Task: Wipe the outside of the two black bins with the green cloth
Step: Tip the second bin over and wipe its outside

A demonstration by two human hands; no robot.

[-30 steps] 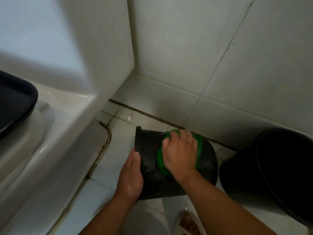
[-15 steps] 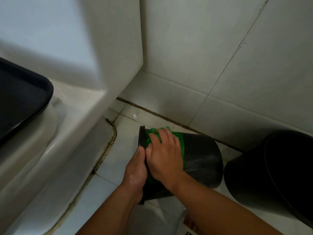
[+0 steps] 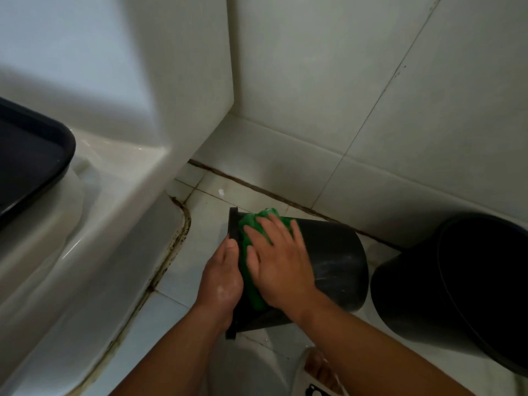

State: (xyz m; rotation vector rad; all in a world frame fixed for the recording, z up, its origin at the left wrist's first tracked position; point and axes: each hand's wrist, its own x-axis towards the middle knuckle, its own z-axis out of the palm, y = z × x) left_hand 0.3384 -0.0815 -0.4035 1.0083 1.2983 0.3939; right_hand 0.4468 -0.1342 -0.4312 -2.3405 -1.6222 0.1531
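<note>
Right of the toilet (image 3: 114, 201), the tipped bin (image 3: 337, 261) is steadied by the left hand (image 3: 221, 277), its grip hidden; the cloth (image 3: 251, 222) is pressed onto it by the flat right hand (image 3: 281, 267). Rolling may be caused by hard strokes.

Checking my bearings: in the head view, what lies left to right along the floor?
Toilet, left hand, green cloth, tipped black bin, upright black bin. The right hand overlaps cloth and bin, so unplaced.
</note>
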